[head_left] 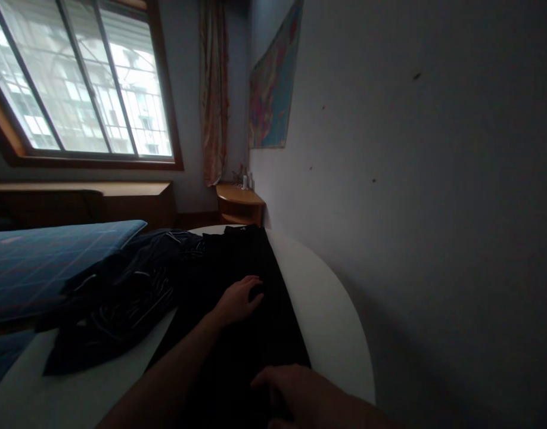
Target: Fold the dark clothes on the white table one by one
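Observation:
A long black garment (pixel 242 256) lies spread flat along the white table; it is too dark to tell whether it is trousers or a top. My left hand (pixel 238 300) rests on its middle, palm down, fingers stretched forward and thumb apart. Closer to me, at the lower edge of the view, my right hand (pixel 300 390) is over the garment's near right side. Its forefinger reaches left, bent, with a gap to the thumb; the other fingers are hidden. Left of the garment lies a crumpled heap of dark clothing (pixel 134 292) with thin white stripes.
The rounded white table (pixel 340 333) ends close to a pale wall (pixel 412 238) on the right. A blue checked bed surface (pixel 54 256) adjoins on the left. Beyond are a wooden corner shelf (pixel 240 193), a curtain (pixel 214 95) and a window (pixel 86 89).

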Action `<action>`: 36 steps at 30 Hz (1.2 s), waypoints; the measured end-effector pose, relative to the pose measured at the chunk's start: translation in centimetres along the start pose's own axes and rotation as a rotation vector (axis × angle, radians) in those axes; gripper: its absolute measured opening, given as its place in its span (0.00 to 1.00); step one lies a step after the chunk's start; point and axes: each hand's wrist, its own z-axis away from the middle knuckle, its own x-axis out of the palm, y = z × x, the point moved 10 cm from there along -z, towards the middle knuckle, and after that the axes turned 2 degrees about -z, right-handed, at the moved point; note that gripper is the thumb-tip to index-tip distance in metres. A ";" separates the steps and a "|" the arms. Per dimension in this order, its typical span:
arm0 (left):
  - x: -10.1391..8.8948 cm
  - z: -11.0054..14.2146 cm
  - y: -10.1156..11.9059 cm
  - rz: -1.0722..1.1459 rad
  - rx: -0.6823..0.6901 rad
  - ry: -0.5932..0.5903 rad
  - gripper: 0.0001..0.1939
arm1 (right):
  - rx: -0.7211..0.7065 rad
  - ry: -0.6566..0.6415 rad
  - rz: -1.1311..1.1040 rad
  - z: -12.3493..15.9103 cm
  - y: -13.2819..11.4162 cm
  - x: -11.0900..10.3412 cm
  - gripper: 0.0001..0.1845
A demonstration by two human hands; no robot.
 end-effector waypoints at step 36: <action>2.0 0.6 0.9 -0.221 0.001 -0.216 0.31 | -0.081 0.480 0.395 -5.9 2.6 -8.2 0.26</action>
